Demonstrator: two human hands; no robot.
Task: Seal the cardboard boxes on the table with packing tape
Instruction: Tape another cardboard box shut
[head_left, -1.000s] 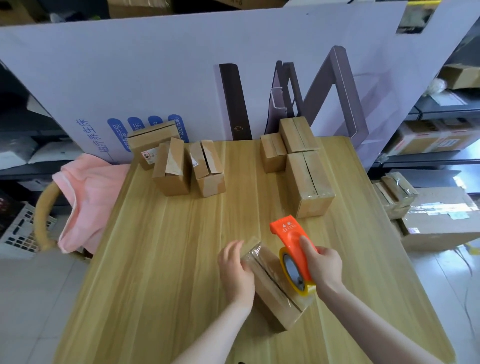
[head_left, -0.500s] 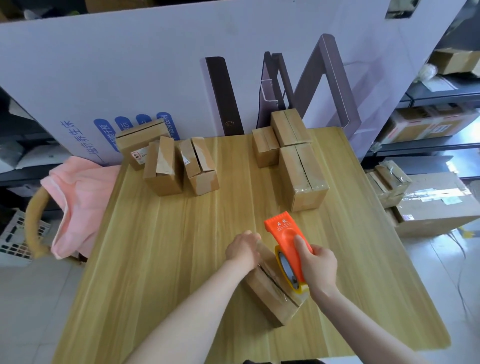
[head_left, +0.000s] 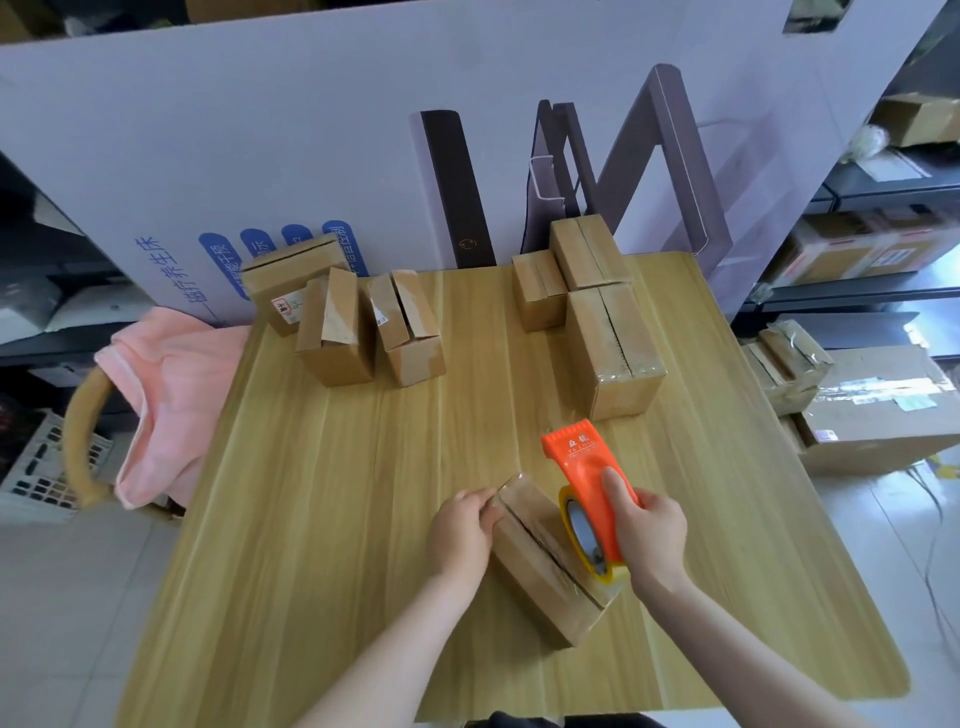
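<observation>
Item 1 — cardboard box (head_left: 540, 566): lies on its long side near the front edge of the table (head_left: 337, 493), set at a slant, with a dark centre seam running along its top face under glossy clear tape.

Item 2 — left hand (head_left: 460, 535): at the box's far-left end, fingers (head_left: 485, 512) curled against the corner and holding it.

Item 3 — right hand (head_left: 649, 540): fingers wrapped round the orange tape dispenser (head_left: 587, 478), thumb lying along its side. The yellow-rimmed tape roll (head_left: 587, 540) rests on the box top, toward its near-right end.

Item 4 — left group of three boxes (head_left: 335, 327), at the far-left of the table, close together; some flaps look loose.

Item 5 — right group of three boxes (head_left: 613, 348), far-right, touching one another.

Item 6 — pink cloth (head_left: 171, 384), draped beside the table's left edge.

Item 7 — white printed board (head_left: 311, 130), upright behind the table.

Item 8 — large boxes on the floor (head_left: 878, 410), to the right.
</observation>
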